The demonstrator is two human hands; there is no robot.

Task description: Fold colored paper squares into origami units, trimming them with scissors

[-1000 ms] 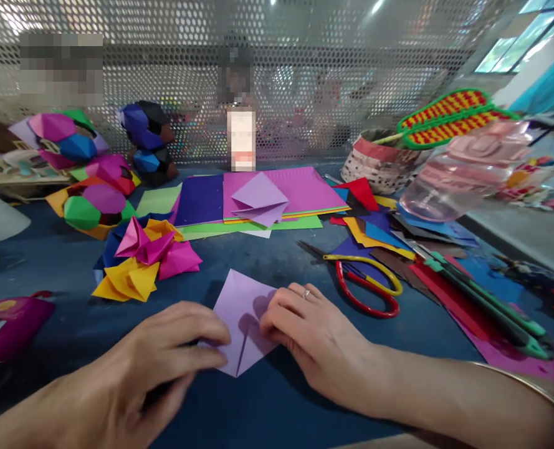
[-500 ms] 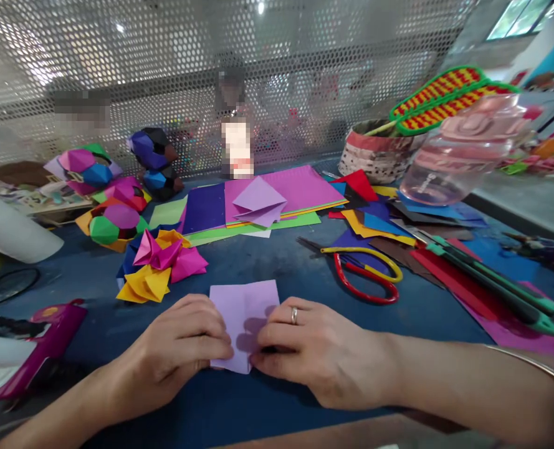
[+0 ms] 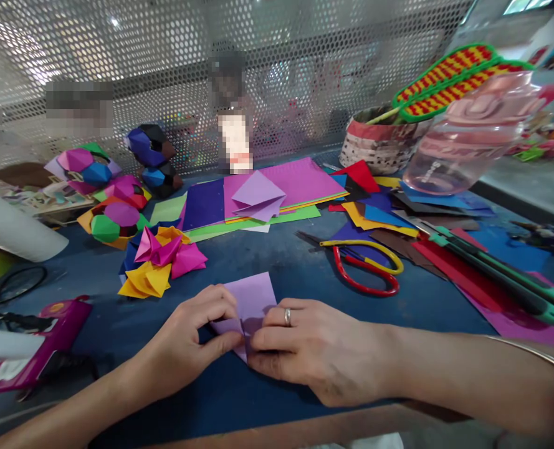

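A lilac square of origami paper [image 3: 253,294] lies near the front of the blue table, turned a little, with a crease down its middle. My left hand [image 3: 197,327] pinches its lower left side between thumb and fingers, and that part is folded over toward the middle. My right hand [image 3: 300,343], with a ring on one finger, presses on the paper's lower right; its fingertips are curled against the sheet and partly cover it. Behind my hands sit folded pink and yellow paper pieces [image 3: 164,259]. A folded lilac piece [image 3: 258,194] rests on the stack of coloured sheets [image 3: 300,181].
Scissors [image 3: 367,265] with red and yellow handles lie right of centre. A green cutter knife [image 3: 501,268] lies across paper scraps. A pink water bottle [image 3: 468,137] stands by a woven basket [image 3: 374,146]. Paper balls [image 3: 118,221] and a magenta power strip [image 3: 43,343] are left.
My left hand has lifted and folded the paper's lower left part inward, its thumb now near the middle crease. The sheet has turned slightly. My right hand stays nearly in place.
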